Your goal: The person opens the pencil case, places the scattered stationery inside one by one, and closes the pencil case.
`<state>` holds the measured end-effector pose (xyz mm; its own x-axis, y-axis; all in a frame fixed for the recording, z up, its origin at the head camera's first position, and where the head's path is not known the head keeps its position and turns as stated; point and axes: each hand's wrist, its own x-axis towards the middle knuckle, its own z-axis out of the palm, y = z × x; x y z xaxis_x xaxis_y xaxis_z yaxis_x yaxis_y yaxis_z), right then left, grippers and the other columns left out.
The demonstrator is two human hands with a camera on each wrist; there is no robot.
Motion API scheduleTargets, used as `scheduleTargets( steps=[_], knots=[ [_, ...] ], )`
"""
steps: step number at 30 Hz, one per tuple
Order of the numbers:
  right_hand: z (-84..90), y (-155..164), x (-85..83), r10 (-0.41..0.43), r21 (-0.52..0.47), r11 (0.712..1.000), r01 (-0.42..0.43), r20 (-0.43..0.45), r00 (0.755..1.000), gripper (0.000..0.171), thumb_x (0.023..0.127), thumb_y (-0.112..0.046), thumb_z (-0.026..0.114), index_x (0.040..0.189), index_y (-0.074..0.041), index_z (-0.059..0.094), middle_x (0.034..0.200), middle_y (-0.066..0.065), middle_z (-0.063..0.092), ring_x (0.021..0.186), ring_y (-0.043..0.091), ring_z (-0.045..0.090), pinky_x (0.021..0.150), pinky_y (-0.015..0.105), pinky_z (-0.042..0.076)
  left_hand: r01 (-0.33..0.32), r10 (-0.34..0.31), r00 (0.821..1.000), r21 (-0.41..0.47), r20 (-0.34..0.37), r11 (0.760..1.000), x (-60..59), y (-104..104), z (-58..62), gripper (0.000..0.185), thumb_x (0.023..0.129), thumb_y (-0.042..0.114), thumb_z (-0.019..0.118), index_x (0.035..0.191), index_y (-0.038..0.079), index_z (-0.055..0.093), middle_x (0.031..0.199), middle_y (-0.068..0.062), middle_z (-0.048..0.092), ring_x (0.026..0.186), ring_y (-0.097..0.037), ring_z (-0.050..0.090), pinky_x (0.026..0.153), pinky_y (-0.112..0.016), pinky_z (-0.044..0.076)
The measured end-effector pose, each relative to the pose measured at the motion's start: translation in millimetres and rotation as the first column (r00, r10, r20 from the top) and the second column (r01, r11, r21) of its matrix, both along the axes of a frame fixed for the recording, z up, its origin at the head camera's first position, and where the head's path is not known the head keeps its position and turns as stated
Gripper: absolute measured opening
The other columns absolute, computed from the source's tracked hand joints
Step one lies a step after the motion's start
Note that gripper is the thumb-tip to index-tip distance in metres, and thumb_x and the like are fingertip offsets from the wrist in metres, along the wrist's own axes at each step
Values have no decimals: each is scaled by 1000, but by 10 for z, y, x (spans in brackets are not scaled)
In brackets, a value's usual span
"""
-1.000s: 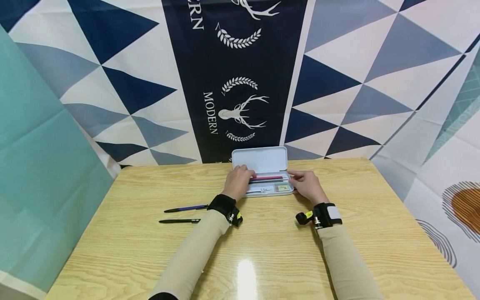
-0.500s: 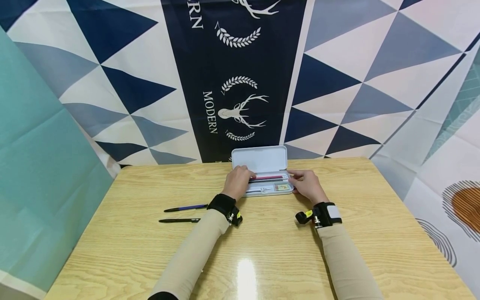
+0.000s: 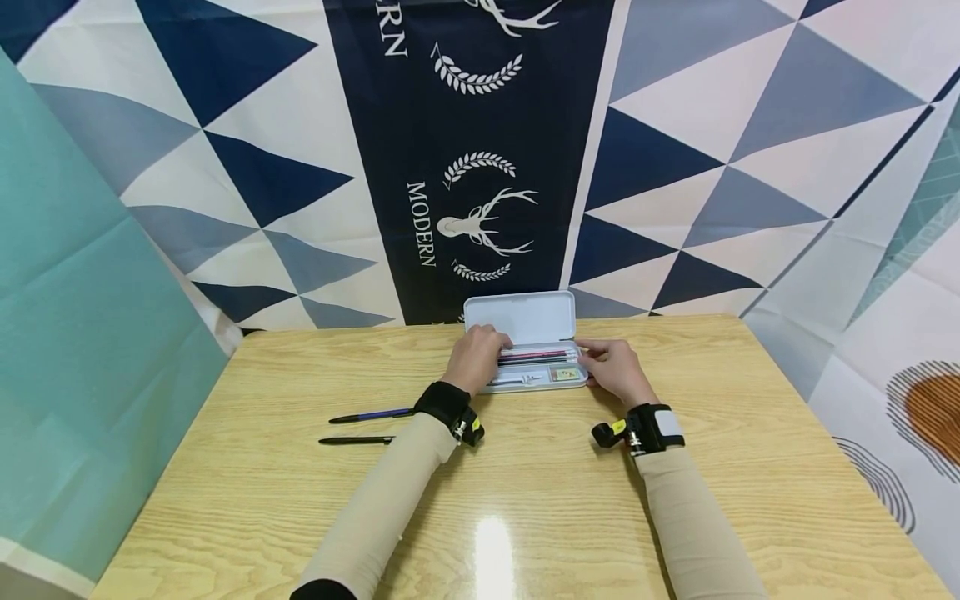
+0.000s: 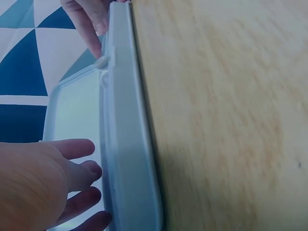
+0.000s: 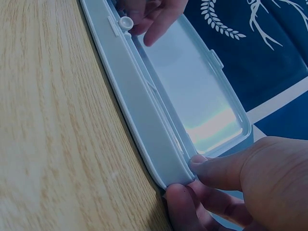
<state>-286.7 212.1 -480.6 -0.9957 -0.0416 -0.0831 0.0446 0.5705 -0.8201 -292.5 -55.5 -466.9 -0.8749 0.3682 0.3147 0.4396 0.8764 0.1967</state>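
Observation:
A pale blue pencil case (image 3: 519,317) lies at the back of the table, its lid raised toward the wall cloth. Inside are several pencils (image 3: 536,357), a small white and metal tool (image 3: 525,379) and a small yellow-green patterned piece (image 3: 564,374). Over the left part of the case hovers my left hand (image 3: 472,360); its fingers (image 4: 79,149) are spread and slightly bent, with nothing seen between them. My right hand (image 3: 617,372) pinches the right end of the case, thumb (image 5: 211,168) on the rim and a finger low on the outer corner.
Left of my left forearm, a blue pen (image 3: 371,416) and a black pen (image 3: 354,440) lie on the wooden table (image 3: 540,492). A patterned cloth (image 3: 480,125) hangs behind the table's back edge, and a teal cloth (image 3: 97,333) hangs on the left.
My left hand has shifted slightly up and back over the case's left part. The right hand and the case stay in place.

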Motion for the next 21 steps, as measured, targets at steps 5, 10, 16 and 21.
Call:
scheduleTargets(
  steps=[5, 10, 16, 21],
  knots=[
    [21, 1, 4, 10, 13, 1000, -10, -5, 1000, 43, 114, -8, 63, 157, -1, 64, 131, 34, 73, 78, 14, 68, 65, 20, 60, 12, -12, 1000, 0, -3, 1000, -1, -7, 27, 27, 101, -3, 76, 117, 14, 90, 106, -9, 84, 103, -29, 78, 92, -41, 67],
    [11, 6, -14, 3, 16, 1000, -3, -3, 1000, 43, 114, -8, 62, 157, -2, 64, 133, 34, 72, 82, 16, 70, 66, 20, 61, 23, -23, 1000, -2, -6, 1000, 32, -27, 21, 27, 99, -5, 78, 116, 14, 90, 104, -8, 84, 101, -27, 78, 91, -39, 66],
    [-5, -3, -24, -4, 21, 1000, 4, -1, 1000, 43, 114, -8, 62, 157, -2, 65, 134, 34, 72, 86, 19, 71, 67, 19, 61, 17, -17, 1000, 29, 21, 999, 129, -107, 28, 25, 100, -4, 78, 115, 12, 89, 105, -10, 83, 101, -27, 76, 87, -39, 67],
    [-7, -2, -15, -2, 17, 1000, 2, -5, 1000, 43, 114, -8, 62, 157, -2, 65, 135, 35, 72, 86, 18, 71, 67, 19, 61, 11, -11, 1000, 20, 11, 1000, 208, -204, 28, 22, 102, 0, 78, 115, 13, 89, 105, -9, 83, 100, -26, 76, 85, -39, 66]
  ],
)
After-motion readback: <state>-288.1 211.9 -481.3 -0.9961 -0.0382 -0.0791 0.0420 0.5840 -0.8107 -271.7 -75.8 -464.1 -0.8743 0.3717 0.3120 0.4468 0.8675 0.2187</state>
